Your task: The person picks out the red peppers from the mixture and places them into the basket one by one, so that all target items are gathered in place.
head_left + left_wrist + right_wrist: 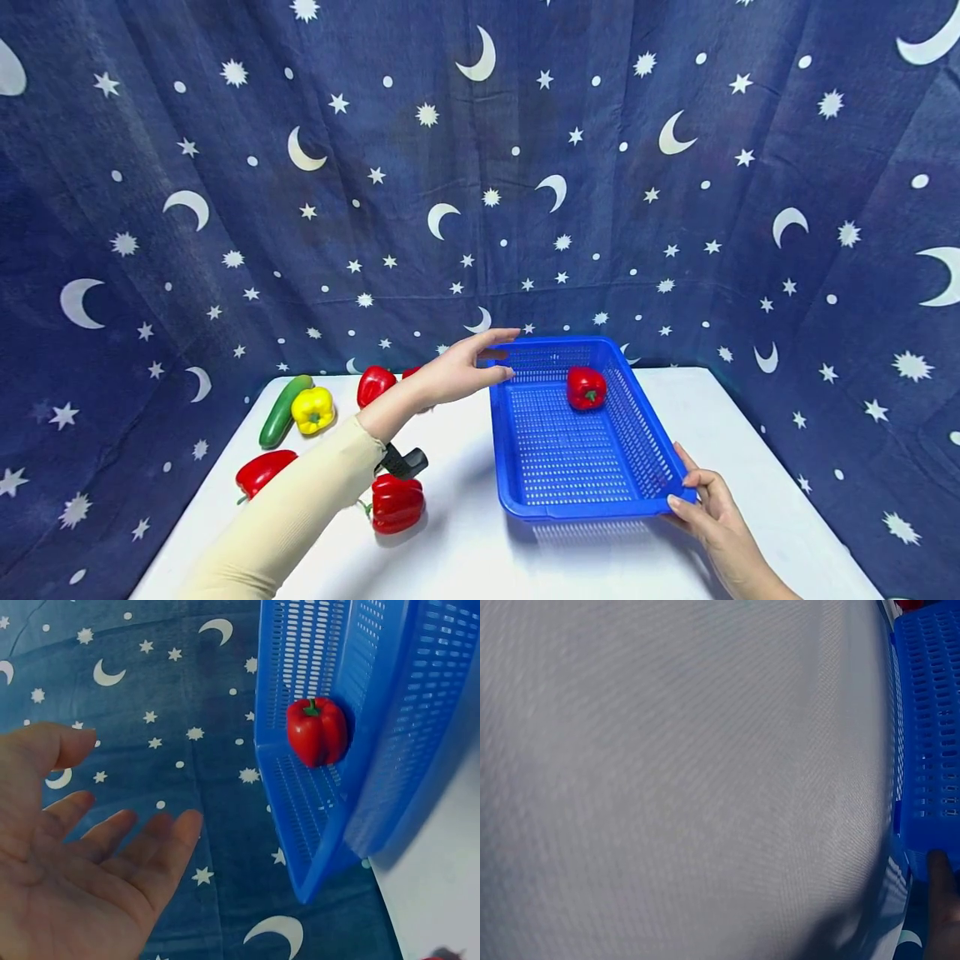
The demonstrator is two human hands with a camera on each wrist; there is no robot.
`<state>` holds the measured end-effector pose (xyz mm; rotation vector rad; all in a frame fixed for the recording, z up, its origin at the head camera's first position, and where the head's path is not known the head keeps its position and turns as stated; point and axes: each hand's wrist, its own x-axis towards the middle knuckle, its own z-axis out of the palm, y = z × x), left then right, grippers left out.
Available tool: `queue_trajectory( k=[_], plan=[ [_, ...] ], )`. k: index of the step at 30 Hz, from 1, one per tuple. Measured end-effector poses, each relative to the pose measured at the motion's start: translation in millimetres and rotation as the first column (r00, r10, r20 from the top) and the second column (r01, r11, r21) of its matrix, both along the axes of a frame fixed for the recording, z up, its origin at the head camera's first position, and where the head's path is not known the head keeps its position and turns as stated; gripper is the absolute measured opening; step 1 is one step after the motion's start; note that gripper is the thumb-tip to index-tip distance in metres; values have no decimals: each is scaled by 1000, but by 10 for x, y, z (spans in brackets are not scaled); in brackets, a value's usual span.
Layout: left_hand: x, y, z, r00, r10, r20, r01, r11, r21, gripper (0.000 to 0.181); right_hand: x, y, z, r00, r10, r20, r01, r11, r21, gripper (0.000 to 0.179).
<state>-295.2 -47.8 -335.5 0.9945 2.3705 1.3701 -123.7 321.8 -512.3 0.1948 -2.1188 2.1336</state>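
A blue plastic basket (573, 510) with slotted walls is right of the table's middle, its near edge raised over a shadow. Inside, toward the far right corner, sits a red bell pepper (586, 388), also visible in the left wrist view (318, 732). My right hand (708, 508) grips the basket's near right corner, thumb over the rim; the right wrist view catches only one finger (941, 900) against the blue wall. By the far left corner is my left hand (461, 367), fingers spread and holding nothing. The left wrist view shows a gap between that hand and the basket.
On the left of the white table (457, 550) lie a green cucumber (285, 411), a yellow bell pepper (312, 410) and several red bell peppers, one (397, 503) near the left wrist. The left arm partly covers another behind it. A dark blue curtain (420, 167) stands behind.
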Motion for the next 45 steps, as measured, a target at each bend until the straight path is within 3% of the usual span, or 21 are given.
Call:
queue_trajectory(
  k=[3, 7, 13, 22, 26, 30, 34, 37, 40, 45],
  plan=[
    [29, -102, 3, 1000, -6, 8, 6, 1000, 11, 61, -4, 5, 1, 1000, -6, 0, 6, 1000, 0, 22],
    [56, -250, -35, 999, -33, -29, 33, 999, 23, 59, -5, 3, -4, 1000, -9, -16, 9, 1000, -24, 23],
    [196, -564, -202, 999, -32, -30, 30, 997, -69, 59, -13, 1, -21, 1000, -9, -18, 8, 999, -32, 22],
    [392, -1091, -460, 991, -33, 132, 58, 980, -192, 55, -18, -2, -32, 999, -32, 1, 32, 999, -22, 22],
    [444, -1283, -571, 976, -3, 217, 57, 968, -245, 53, -16, -8, -30, 1000, -28, -5, 28, 999, -46, 21],
    [490, -1433, -683, 961, -14, 277, 86, 964, -252, 54, -22, -12, -29, 1000, -22, -6, 21, 998, -56, 21],
    [515, -1538, -771, 948, 2, 318, 93, 954, -284, 56, -23, -6, -30, 1000, -12, -16, 11, 999, -48, 20],
    [511, -1596, -812, 949, 33, 312, 76, 941, -330, 56, -22, -2, -36, 1000, 0, -29, -1, 999, -45, 20],
    [484, -1637, -845, 951, 46, 304, 70, 930, -362, 58, -21, -3, -37, 999, 3, -42, -5, 999, -50, 19],
    [425, -1659, -921, 941, 70, 332, 72, 915, -396, 60, -26, -13, -42, 999, -1, -51, -3, 998, -60, 18]
  ],
)
